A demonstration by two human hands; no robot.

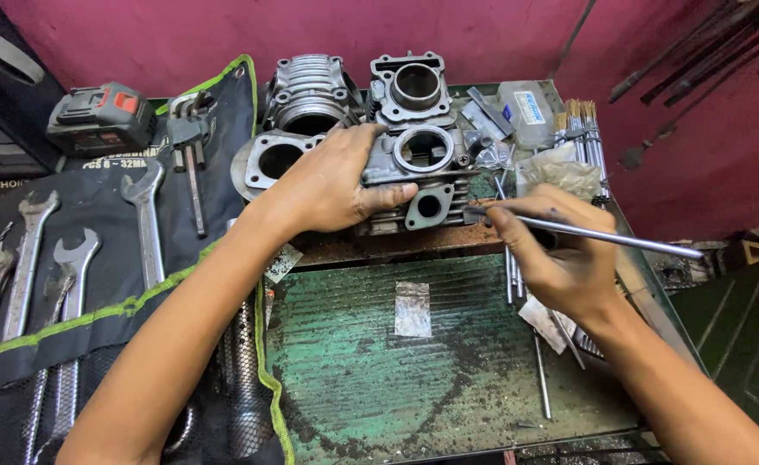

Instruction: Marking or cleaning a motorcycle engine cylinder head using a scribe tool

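At the back of the green desk (353, 379), a finned cylinder block (414, 185) is steadied by the left hand (332, 185), closed over it. Right of the block, a thin metal rod (603, 234) is gripped by the right hand (560, 254), tip at the port; careful insertion is judged next.

Clear plastic box (527, 110), blue-and-white label (529, 107), bench's far edge.

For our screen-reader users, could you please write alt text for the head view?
A left hand steadies a grey engine cylinder on a green workbench while the right hand holds a thin metal rod. Spanners lie left.
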